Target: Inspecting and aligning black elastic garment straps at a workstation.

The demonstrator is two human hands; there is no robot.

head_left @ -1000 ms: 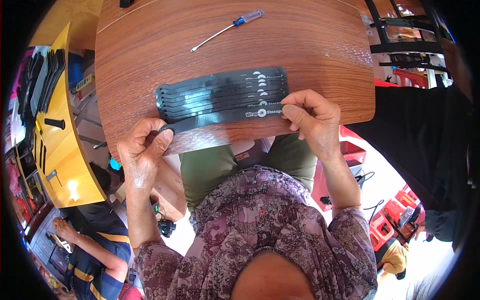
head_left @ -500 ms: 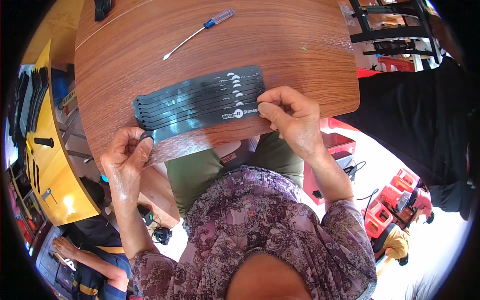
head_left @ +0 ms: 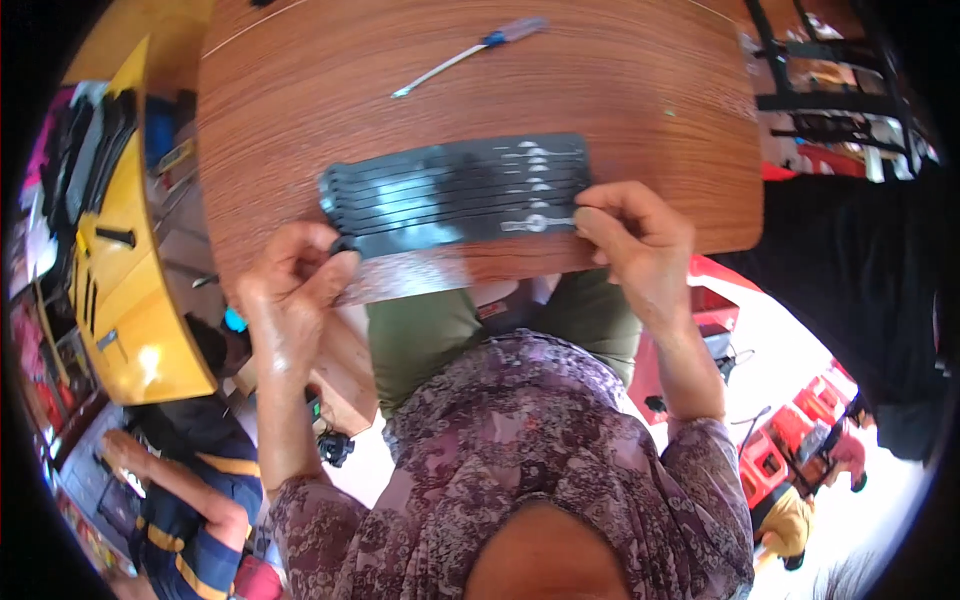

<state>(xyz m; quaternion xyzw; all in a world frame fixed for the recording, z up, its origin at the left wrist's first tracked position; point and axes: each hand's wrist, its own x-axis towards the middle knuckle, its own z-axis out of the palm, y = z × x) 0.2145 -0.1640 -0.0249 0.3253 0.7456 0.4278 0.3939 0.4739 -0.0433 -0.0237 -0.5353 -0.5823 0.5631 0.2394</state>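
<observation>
Black strip set [head_left: 455, 195] on wooden table [head_left: 620, 90]; left hand [head_left: 290, 290], right hand [head_left: 635, 235] fingers pinched on its ends.

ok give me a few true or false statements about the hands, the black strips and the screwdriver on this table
1. Both hands grip the row of black strips at its ends. True: left hand at the left end, right hand at the right.
2. The right hand holds the screwdriver. False: it lies untouched at the table's far side.
3. The screwdriver has a blue handle. True.
4. The strips lie on a glass table. False: the table is brown wood grain.
5. The strips hang off the table's far edge. False: they lie near the person's edge.
</observation>
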